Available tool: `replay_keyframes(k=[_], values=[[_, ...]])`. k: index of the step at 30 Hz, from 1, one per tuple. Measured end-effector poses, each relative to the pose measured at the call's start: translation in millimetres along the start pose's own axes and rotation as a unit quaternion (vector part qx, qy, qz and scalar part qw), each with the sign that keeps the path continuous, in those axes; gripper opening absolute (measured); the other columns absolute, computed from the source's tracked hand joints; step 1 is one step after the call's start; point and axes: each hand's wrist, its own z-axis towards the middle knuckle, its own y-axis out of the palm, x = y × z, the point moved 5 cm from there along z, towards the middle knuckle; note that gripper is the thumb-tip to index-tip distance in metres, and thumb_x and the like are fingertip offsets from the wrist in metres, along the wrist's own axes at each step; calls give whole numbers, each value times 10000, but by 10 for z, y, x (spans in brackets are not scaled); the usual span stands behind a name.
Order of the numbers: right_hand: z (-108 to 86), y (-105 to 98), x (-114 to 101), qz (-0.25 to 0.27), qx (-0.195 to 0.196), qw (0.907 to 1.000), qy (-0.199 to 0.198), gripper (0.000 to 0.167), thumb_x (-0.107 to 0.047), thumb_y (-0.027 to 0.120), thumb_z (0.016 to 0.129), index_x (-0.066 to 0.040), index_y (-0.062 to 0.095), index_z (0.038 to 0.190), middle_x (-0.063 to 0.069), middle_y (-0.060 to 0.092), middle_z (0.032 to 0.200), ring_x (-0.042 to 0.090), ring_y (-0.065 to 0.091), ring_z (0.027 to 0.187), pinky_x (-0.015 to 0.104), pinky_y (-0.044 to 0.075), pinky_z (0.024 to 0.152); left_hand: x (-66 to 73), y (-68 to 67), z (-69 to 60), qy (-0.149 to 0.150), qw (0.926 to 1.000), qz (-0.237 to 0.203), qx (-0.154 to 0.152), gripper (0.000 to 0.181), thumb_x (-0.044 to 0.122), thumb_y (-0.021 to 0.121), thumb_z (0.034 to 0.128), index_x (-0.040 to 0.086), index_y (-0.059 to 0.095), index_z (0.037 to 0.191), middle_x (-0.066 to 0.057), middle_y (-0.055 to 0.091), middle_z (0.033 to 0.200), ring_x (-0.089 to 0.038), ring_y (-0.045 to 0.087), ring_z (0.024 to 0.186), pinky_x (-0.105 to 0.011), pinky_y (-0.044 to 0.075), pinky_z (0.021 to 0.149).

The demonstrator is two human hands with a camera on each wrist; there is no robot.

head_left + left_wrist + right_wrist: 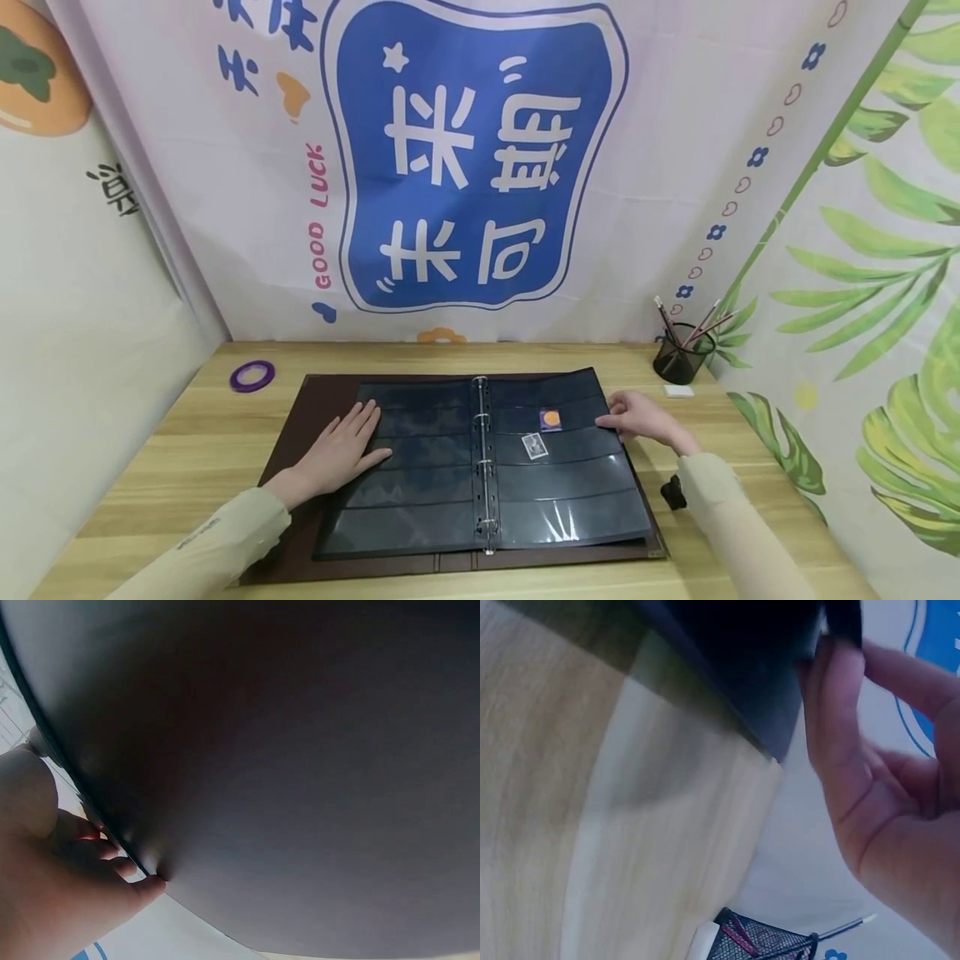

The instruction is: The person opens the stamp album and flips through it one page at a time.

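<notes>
A brown-covered ring binder [300,412] lies spread on the wooden table, with black pocket pages on both sides of its metal rings. On the right page [570,479] sit a small purple-and-orange stamp [551,419] and a black-and-white stamp [535,446]. My left hand [341,446] rests on the outer edge of the left page [427,450], fingers extended. At the opposite side, my right hand [637,418] pinches the outer edge of the right page, whose far corner is raised. The right wrist view shows its fingers [840,712] against the dark sheet.
Toward the back left lies a purple ring-shaped roll [237,384]. A black mesh cup [678,367] with pencils stands at the back right, beside a small white block [678,390]. A small black object [673,492] lies near my right forearm. A printed cloth [645,167] hangs behind the table.
</notes>
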Motion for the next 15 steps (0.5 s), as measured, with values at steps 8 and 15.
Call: replay_keyframes(k=[8,15], values=[[-91,-91,-216,567,-401,9976,-28,205,-179,544,1020,-1,482,939,-64,440,646,45,451,520,271,546,540,10,-18,-8,-15,10000,24,11,755,475,552,980,-31,367,1509,-242,328,1589,-445,317,1467,-657,300,1132],[-126,-225,-582,766,-180,9965,-298,254,-193,475,1054,60,478,1078,-70,353,587,51,373,497,219,450,495,17,-21,-5,-12,10000,-47,-13,762,482,547,982,-33,361,1512,-243,319,1593,-448,307,1471,-659,290,1138]])
